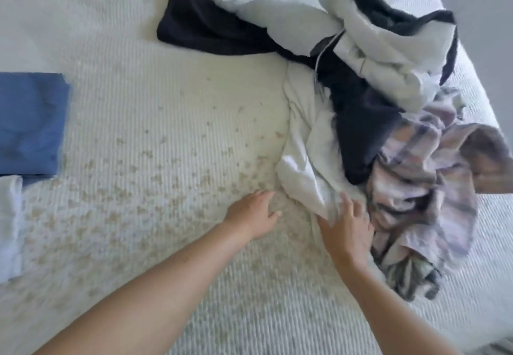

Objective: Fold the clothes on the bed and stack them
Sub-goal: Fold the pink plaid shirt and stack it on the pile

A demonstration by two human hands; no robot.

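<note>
From the head camera, the bed [144,104] carried a white ribbed cover with tan flecks scattered across its middle. A loose pile of unfolded clothes lay on the right side. In it, a dark navy garment [200,29] stretched from the upper middle down into the heap, a white hooded top [388,57] with a dark lining sat at the upper right, and a pale plaid garment [422,188] spread along the lower right edge. A crumpled white garment [302,154] formed the near left part of the pile.

The right hand [347,227] rested on the lower edge of that white garment, its fingers [345,202] spread and fairly straight, pressing the cloth rather than curling round it. The left hand [255,213] lay just beside the garment on the bare cover, fingers relaxed and slightly bent, holding nothing.

Well apart, at the left edge, a folded blue garment [30,124] lay flat, and a folded white piece [9,227] sat just below it, partly cut off by the frame. Motion blur softened the finer detail.
</note>
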